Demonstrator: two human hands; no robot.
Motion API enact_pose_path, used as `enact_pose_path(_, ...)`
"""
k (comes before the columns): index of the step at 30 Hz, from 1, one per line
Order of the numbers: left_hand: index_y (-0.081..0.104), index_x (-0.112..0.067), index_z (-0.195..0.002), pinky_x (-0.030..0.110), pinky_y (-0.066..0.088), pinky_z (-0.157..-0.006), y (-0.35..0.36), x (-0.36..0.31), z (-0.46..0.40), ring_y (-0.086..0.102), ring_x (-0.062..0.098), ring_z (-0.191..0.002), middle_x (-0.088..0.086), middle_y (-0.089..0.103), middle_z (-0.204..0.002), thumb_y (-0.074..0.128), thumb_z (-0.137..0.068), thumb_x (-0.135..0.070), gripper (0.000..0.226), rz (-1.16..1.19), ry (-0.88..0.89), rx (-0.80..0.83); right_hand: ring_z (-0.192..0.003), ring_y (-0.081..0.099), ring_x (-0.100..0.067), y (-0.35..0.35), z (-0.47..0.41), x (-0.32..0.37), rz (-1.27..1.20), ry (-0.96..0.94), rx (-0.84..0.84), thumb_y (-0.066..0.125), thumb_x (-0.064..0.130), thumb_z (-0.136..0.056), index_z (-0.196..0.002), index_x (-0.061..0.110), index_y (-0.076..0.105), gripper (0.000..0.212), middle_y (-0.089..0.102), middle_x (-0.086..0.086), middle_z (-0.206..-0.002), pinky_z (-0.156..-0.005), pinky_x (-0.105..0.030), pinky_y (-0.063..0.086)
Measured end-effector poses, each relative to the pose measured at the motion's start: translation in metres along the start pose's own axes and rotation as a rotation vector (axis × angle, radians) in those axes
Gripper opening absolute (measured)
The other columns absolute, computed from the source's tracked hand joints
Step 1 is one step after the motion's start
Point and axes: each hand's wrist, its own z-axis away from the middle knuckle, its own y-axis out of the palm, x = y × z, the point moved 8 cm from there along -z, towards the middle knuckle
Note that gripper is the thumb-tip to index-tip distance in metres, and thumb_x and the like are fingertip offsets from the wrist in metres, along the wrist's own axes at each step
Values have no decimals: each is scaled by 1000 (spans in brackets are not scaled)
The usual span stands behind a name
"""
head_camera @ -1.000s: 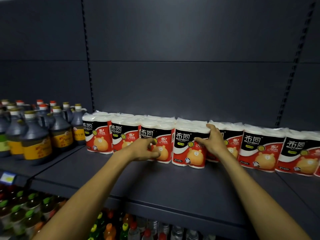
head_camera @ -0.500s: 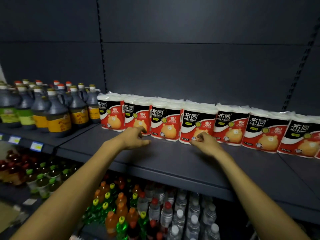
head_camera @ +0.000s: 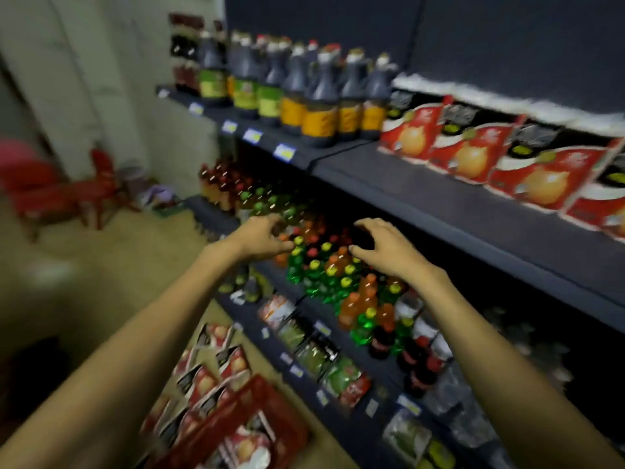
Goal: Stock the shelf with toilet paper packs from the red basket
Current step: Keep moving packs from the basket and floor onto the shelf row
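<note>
A row of red, black and white toilet paper packs [head_camera: 473, 154] stands along the dark shelf [head_camera: 439, 201] at the upper right. On the floor at the bottom stands the red basket [head_camera: 233, 414] with more packs [head_camera: 247, 445] inside, and several loose packs [head_camera: 209, 363] lie beside it. My left hand [head_camera: 260, 236] and my right hand [head_camera: 382, 245] hang in the air in front of the drinks shelf, fingers loosely curled, holding nothing. The frame is blurred by motion.
Dark sauce bottles [head_camera: 318, 93] fill the upper shelf left of the packs. Green and orange drink bottles [head_camera: 331, 275] crowd the shelf below my hands, with snack bags [head_camera: 321, 360] lower down. A red chair [head_camera: 67, 191] stands on the floor at the far left.
Both hands have let go of the shelved packs and dropped below that shelf. My view has swung down and left, bringing the basket and floor into sight.
</note>
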Motion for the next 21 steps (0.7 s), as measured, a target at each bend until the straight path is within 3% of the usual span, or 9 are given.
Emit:
enact_pose_path(5,55,-7,-126,33,47,-86,44,135,78,62,30,-105,15,66,-117,69,-80,-48,63,75,-290,39,-126,46,-29,134,-27,63,-43,-128,217,62,37,-88,-139,11,43,61,50,-12,-134,-99,-34,38)
enact_pose_path(11,54,-12,-128,27,48,-85,133,265,176,63,26,-103,10,66,-117,68,-84,-43,56,183,-670,161,-125,48,-33,305,-35,89,-121,-153,540,64,31,-89,-138,6,44,59,48,-15,-138,-97,-38,43)
enact_pose_path(18,59,-12,-119,28,50,-84,251,342,257,66,21,-101,9,69,-111,69,-85,-30,40,343,-986,164,-122,50,-34,466,-37,73,-90,-216,800,65,23,-88,-133,4,47,52,51,-21,-131,-94,-33,40)
enact_pose_path(21,59,-14,-122,24,48,-89,305,361,276,64,15,-105,1,67,-115,72,-82,-35,47,419,-1035,182,-118,52,-33,526,-33,60,-91,-235,868,63,31,-87,-130,7,49,51,53,-18,-126,-90,-32,41)
